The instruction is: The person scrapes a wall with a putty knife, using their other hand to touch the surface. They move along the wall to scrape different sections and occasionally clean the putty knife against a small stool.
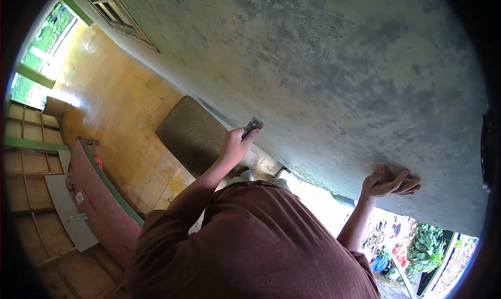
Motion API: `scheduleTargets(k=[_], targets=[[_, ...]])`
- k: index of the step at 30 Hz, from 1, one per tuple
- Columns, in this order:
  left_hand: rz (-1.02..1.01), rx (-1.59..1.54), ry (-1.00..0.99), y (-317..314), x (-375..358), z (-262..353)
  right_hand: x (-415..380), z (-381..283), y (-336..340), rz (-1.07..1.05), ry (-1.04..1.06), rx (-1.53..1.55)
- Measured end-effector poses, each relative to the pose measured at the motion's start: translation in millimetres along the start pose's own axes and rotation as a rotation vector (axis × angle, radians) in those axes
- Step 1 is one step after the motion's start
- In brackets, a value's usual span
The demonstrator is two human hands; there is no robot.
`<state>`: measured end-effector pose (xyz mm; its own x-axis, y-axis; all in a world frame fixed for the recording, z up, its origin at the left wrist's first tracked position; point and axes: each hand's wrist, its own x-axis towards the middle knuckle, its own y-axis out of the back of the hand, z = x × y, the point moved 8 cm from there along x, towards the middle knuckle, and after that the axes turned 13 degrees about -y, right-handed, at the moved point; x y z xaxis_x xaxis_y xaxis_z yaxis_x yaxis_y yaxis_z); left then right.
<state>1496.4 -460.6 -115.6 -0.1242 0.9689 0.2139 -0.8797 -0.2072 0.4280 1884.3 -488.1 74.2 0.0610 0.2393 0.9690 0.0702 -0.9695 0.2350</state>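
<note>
My left hand (236, 146) is closed around a small, dark grey, speckled rectangular piece (253, 125), whose outer end sticks out past the thumb. It is held in front of the wall (334, 90), which has a pale grey-green surface with darker smeared patches. Farther right, my right hand (390, 182) is at the lower part of the same wall, fingers apart and slightly curved, holding nothing. A darker patch shows on the wall right behind those fingers.
On the yellowish tiled floor (120, 98) a dark, rounded-corner mat or board (194, 134) lies along the wall's foot. A pink panel with a green edge (99, 200) stands left. A cardboard box (54, 107) is farther back. Plants (427, 249) show at lower right.
</note>
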Motion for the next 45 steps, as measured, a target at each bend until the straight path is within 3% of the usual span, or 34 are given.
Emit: scheduleTargets(k=[3, 7, 11, 14, 16, 20, 23, 25, 28, 30, 32, 37, 40, 45], targets=[[0.075, 0.081, -0.155, -3, 55, 59, -1, 2, 0, -0.001, -0.004, 0.027], [-0.004, 0.078, -0.117, -4, 51, 47, 1, 0, -1, -0.015, 0.0, 0.023], [0.062, 0.029, -0.087, 0, 11, 5, -4, 2, -1, -0.029, -0.012, 0.032], [0.096, 0.015, -0.123, -2, 32, 26, -2, 1, -1, -0.019, -0.002, 0.03], [0.031, 0.066, -0.164, -2, 70, 72, -3, -4, 2, -0.02, 0.007, 0.038], [0.036, 0.064, -0.203, 11, 51, 68, 2, -3, 1, -0.023, 0.006, 0.061], [0.093, -0.065, -0.037, 9, 15, 26, 9, -22, 11, -0.097, -0.016, 0.069], [0.133, -0.254, 0.143, -1, -17, -14, 17, -45, 19, -0.217, -0.053, 0.182], [0.166, -0.641, 0.194, -5, -47, -3, -9, -95, 10, -0.485, -0.02, 0.692], [0.207, -0.745, 0.226, -3, -63, -5, -34, -147, -11, -0.949, -0.052, 0.978], [0.296, -0.769, 0.239, 15, -77, 10, -56, -203, -25, -1.261, 0.006, 1.237], [0.426, -0.783, 0.171, 65, -120, 16, -137, -285, -20, -1.806, 0.245, 1.353], [0.493, -0.689, 0.284, 98, -159, -1, -162, -328, -4, -1.969, 0.325, 1.349], [0.674, -0.651, 0.287, 166, -234, -30, -187, -411, 46, -2.108, 0.493, 1.398]])
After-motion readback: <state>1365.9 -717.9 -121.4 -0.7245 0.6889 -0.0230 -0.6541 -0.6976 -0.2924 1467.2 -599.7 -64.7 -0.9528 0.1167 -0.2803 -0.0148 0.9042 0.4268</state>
